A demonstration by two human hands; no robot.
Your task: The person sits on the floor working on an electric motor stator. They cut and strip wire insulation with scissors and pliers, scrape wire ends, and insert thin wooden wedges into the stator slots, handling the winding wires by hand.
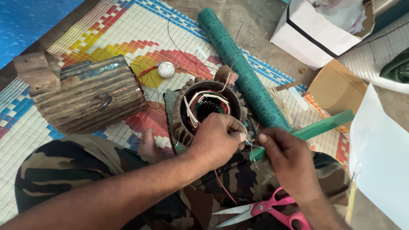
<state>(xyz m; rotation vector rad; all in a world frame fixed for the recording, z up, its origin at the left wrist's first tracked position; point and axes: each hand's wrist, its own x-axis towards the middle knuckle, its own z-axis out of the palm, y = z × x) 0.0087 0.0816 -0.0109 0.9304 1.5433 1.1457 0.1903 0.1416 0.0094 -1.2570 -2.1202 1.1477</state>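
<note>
A round motor stator (204, 108) with a ribbed metal shell and white, red and green wires inside stands on a woven mat between my knees. My left hand (217, 138) rests on its near rim, fingers closed on thin wires at the right side. My right hand (287, 159) pinches the same thin wire ends beside a green strip (324, 125) of insulating paper that lies under its fingers.
A ribbed wooden former (85, 96) lies to the left, a ball of white thread (166, 69) beyond it. A green paper roll (240, 68) runs diagonally behind the stator. Pink-handled scissors (268, 208) lie on my lap. Cardboard boxes (324, 30) and white sheets (381, 153) sit right.
</note>
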